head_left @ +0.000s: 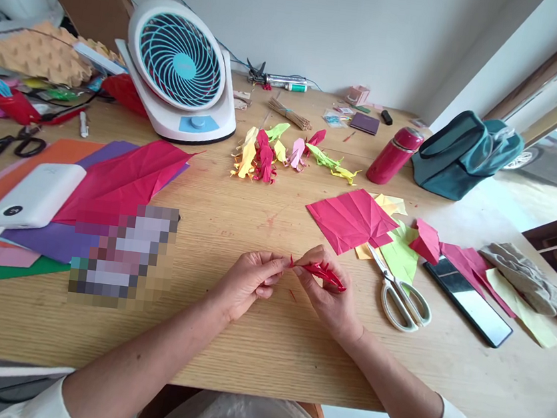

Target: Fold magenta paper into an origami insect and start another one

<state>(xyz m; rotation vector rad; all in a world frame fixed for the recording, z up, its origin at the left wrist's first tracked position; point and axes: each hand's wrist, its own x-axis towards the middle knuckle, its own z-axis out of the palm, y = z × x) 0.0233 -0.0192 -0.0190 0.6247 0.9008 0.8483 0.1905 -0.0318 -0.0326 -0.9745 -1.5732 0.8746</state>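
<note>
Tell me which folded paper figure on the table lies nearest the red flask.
The yellow figure at the group's right end; all the others lie farther from the flask.

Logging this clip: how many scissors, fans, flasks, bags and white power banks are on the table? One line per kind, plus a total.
Scissors: 2
Fan: 1
Red flask: 1
Teal bag: 1
White power bank: 1
Total: 6
</note>
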